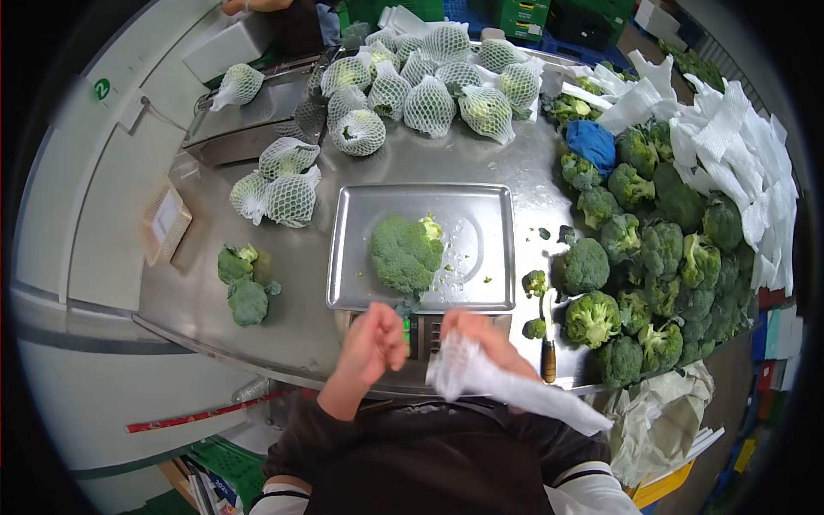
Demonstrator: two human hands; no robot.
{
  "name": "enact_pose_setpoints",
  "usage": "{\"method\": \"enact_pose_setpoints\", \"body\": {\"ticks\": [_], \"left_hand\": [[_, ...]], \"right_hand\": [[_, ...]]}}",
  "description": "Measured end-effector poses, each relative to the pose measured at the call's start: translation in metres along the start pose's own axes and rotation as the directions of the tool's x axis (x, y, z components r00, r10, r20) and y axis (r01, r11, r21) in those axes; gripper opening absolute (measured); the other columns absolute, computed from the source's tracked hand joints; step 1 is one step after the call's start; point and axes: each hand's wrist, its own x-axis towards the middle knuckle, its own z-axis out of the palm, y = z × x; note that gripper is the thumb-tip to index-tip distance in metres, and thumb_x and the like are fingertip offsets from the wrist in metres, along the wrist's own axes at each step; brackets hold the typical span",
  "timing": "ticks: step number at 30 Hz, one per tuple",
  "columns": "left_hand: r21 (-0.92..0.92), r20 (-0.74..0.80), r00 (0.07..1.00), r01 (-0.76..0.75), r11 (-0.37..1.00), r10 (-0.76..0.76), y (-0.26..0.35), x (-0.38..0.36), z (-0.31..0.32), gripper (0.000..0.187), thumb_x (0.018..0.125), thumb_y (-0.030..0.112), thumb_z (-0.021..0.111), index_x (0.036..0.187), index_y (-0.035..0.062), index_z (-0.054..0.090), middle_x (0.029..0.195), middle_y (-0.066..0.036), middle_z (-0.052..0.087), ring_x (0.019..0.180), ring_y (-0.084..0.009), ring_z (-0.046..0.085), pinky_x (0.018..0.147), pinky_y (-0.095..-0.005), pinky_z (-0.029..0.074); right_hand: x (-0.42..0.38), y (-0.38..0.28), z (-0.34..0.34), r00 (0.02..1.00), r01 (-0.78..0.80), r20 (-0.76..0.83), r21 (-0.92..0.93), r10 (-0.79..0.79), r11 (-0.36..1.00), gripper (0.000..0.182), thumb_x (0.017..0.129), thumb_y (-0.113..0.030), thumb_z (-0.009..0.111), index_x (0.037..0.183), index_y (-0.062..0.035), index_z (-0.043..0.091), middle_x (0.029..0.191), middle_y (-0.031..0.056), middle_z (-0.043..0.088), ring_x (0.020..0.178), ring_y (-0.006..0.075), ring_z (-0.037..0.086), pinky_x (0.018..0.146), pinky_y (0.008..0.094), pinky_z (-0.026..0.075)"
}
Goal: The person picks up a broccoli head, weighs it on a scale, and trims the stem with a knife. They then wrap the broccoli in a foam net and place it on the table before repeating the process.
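Note:
A green broccoli head (402,256) rests on the metal tray of a scale (481,197), with small crumbs beside it. Just below the tray's front edge is my left hand (374,343), fingers curled, near a green lit display; whether anything is between its fingers is not visible. My right hand (487,336), slightly blurred, grips a white foam net (515,390) that trails to the lower right. A knife with a wooden handle (549,356) lies right of the scale, next to small broccoli pieces (536,283).
Netted broccoli heads (429,107) stand behind the scale, with several more at the left (292,197). Bare broccoli (661,249) and white nets (730,146) are heaped at the right. Two bare pieces (247,300) lie left. A person's hand (249,6) shows at the top left.

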Motion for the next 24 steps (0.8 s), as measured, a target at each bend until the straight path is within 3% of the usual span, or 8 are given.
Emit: {"method": "enact_pose_setpoints", "body": {"ticks": [3, 8, 11, 14, 20, 21, 23, 24], "left_hand": [[0.652, -0.353, 0.881, -0.011, 0.758, 0.316, -0.041, 0.017, 0.02, 0.021, 0.095, 0.024, 0.045, 0.095, 0.0047, 0.054, 0.086, -0.006, 0.059, 0.085, -0.017, 0.057, 0.069, -0.033, 0.049], [0.936, 0.046, 0.889, -0.197, 0.291, 0.455, -0.047, 0.022, 0.012, 0.022, 0.085, 0.008, 0.058, 0.105, -0.0005, 0.054, 0.105, -0.009, 0.06, 0.097, -0.0155, 0.056, 0.08, -0.0294, 0.047], [0.763, -0.06, 0.88, -0.263, 0.59, 0.471, -0.024, 0.019, 0.029, 0.012, 0.085, 0.014, 0.058, 0.088, 0.0027, 0.057, 0.086, -0.005, 0.062, 0.08, -0.0152, 0.06, 0.075, -0.0286, 0.049], [0.48, -0.148, 0.874, -0.346, 0.806, 0.464, 0.0, 0.027, 0.044, 0.014, 0.088, 0.019, 0.054, 0.081, 0.0068, 0.056, 0.077, -0.003, 0.06, 0.072, -0.0132, 0.06, 0.07, -0.0277, 0.05], [0.42, -0.464, 0.88, 0.119, 0.9, 0.1, -0.02, -0.011, -0.003, 0.025, 0.093, 0.019, 0.043, 0.106, 0.0043, 0.057, 0.096, -0.003, 0.064, 0.084, -0.0129, 0.061, 0.076, -0.0274, 0.049], [0.894, -0.265, 0.94, 0.156, 0.42, 0.215, -0.025, -0.015, 0.049, 0.027, 0.094, 0.019, 0.042, 0.11, 0.0037, 0.056, 0.103, -0.005, 0.063, 0.09, -0.0142, 0.061, 0.079, -0.0289, 0.049], [0.965, -0.031, 0.984, 0.075, -0.25, 0.178, -0.031, -0.026, 0.07, 0.029, 0.094, 0.018, 0.041, 0.114, 0.0032, 0.056, 0.11, -0.007, 0.062, 0.096, -0.0154, 0.06, 0.082, -0.0304, 0.049], [0.84, -0.313, 0.936, 0.192, 0.507, 0.164, -0.033, -0.035, 0.01, 0.031, 0.092, 0.02, 0.045, 0.113, 0.0006, 0.055, 0.108, -0.01, 0.061, 0.097, -0.0182, 0.06, 0.086, -0.033, 0.049]], "right_hand": [[0.021, -0.01, 0.001, 0.918, 0.222, -0.346, 0.044, -0.194, 0.974, 0.023, 0.094, -0.027, 0.048, 0.089, -0.0055, 0.055, 0.073, -0.0008, 0.056, 0.063, 0.0062, 0.053, 0.058, 0.0231, 0.043], [0.031, 0.008, -0.018, 0.788, 0.374, -0.466, -0.158, -0.403, 0.914, 0.016, 0.094, -0.021, 0.05, 0.09, -0.0058, 0.055, 0.075, -0.0001, 0.058, 0.062, 0.0067, 0.055, 0.058, 0.0237, 0.045], [0.021, 0.021, -0.023, 0.845, 0.343, -0.504, 0.253, -0.179, 0.905, 0.014, 0.093, -0.019, 0.051, 0.093, -0.0051, 0.055, 0.079, 0.0025, 0.061, 0.064, 0.0114, 0.059, 0.064, 0.0273, 0.051], [0.007, 0.053, -0.018, 0.998, -0.049, 0.063, 0.649, 0.012, 0.759, 0.031, 0.091, -0.016, 0.054, 0.118, -0.0021, 0.052, 0.111, 0.0113, 0.061, 0.098, 0.0191, 0.06, 0.088, 0.0329, 0.048], [0.0, 0.013, -0.005, 0.991, -0.121, 0.007, -0.424, 0.137, 0.897, 0.04, 0.09, -0.026, 0.055, 0.121, -0.0006, 0.051, 0.107, 0.0083, 0.063, 0.102, 0.019, 0.058, 0.091, 0.0335, 0.045], [0.01, 0.028, -0.029, 1.0, -0.013, 0.019, -0.092, 0.015, 0.996, 0.037, 0.091, -0.029, 0.054, 0.117, -0.0014, 0.054, 0.106, 0.009, 0.063, 0.1, 0.019, 0.059, 0.088, 0.0341, 0.047], [0.014, 0.005, -0.029, 1.0, 0.009, 0.022, 0.241, -0.014, 0.971, 0.035, 0.09, -0.027, 0.057, 0.112, -0.0003, 0.057, 0.104, 0.0109, 0.064, 0.092, 0.02, 0.063, 0.083, 0.0329, 0.05], [0.016, -0.004, -0.028, 0.999, -0.03, 0.033, 0.327, 0.02, 0.945, 0.035, 0.089, -0.025, 0.059, 0.113, 0.0002, 0.056, 0.103, 0.0114, 0.064, 0.09, 0.0204, 0.063, 0.081, 0.0321, 0.051]]}}
